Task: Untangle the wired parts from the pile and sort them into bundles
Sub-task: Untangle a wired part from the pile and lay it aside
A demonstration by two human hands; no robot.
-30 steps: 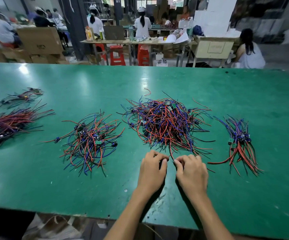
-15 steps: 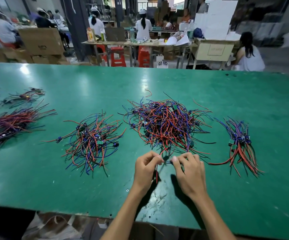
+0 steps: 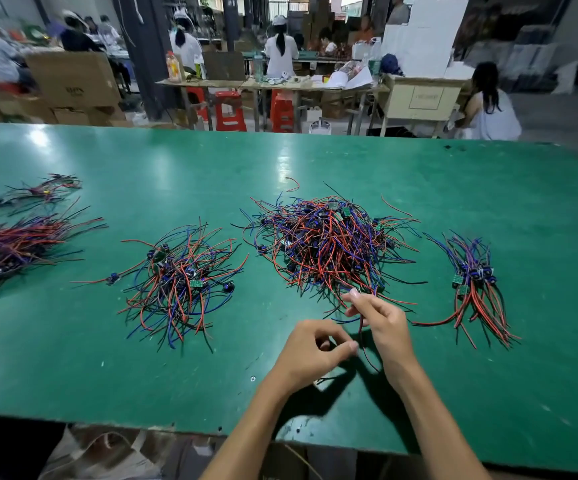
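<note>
A big tangled pile (image 3: pixel 329 244) of red, blue and black wired parts lies in the middle of the green table (image 3: pixel 315 161). At the pile's near edge my right hand (image 3: pixel 381 323) is raised and pinches a wired part; its dark red wire (image 3: pixel 363 344) hangs down from the fingers. My left hand (image 3: pixel 310 351) is lower and to the left, with thumb and fingers curled and pinching the same wire near its lower stretch. A sorted bundle (image 3: pixel 478 285) lies to the right of the pile. A looser heap (image 3: pixel 180 282) lies to the left.
Two more wire bundles lie at the table's far left, a large one (image 3: pixel 7 251) and a thin one (image 3: pixel 41 192). The table's near edge runs under my forearms. Behind the table are people at benches, red stools (image 3: pixel 228 110) and cardboard boxes (image 3: pixel 73 77).
My hands have lifted off the table and drawn apart. The right one rose toward the pile with a part pinched, and the left pulled back along its wire.
</note>
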